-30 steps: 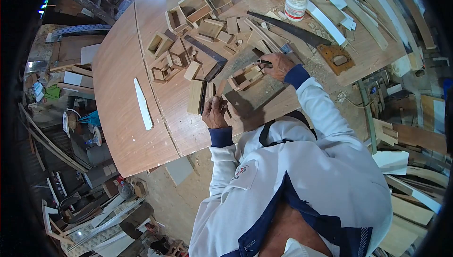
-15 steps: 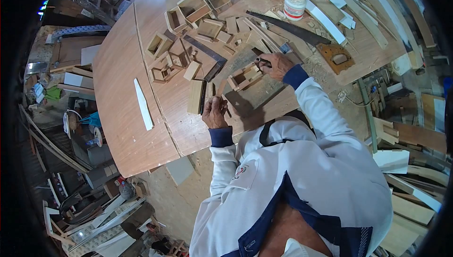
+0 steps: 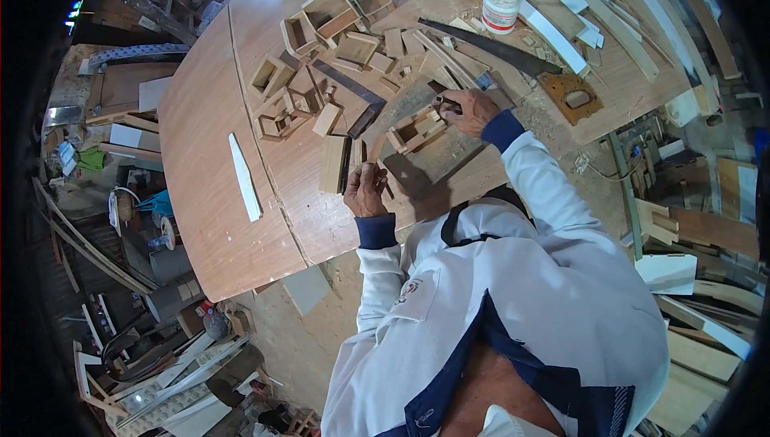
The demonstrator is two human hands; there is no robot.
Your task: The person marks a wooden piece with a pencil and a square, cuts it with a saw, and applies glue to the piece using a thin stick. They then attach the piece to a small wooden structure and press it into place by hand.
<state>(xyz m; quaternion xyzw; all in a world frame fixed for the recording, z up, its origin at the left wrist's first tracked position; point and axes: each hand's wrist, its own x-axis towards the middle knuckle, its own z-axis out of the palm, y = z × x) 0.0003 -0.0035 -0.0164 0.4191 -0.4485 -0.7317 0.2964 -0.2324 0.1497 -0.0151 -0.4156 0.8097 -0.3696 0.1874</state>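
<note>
My left hand (image 3: 366,190) is closed, fingers pinched on a thin wooden strip (image 3: 359,152) at the table's near edge. Beside it lie a pale wood block (image 3: 331,166) and a dark straight bar. My right hand (image 3: 472,111) is closed around a small dark object (image 3: 447,103), mostly hidden by the fingers, so its kind does not show. Just left of that hand is a small wooden frame (image 3: 415,130) with inner pieces, resting on a greyish board (image 3: 449,156). A dark L-shaped square (image 3: 366,119) lies between the hands and the other wooden boxes.
Several small open wooden boxes (image 3: 330,14) stand toward the back of the table (image 3: 204,156). A handsaw (image 3: 571,97) and a white glue tub (image 3: 500,9) are at the right. A white tapered strip (image 3: 245,176) lies at the left. Long boards line the right edge.
Almost nothing differs. Both hands keep nearly the same place and grip, with at most a tiny shift of the right hand; the wooden frame stays where it was.
</note>
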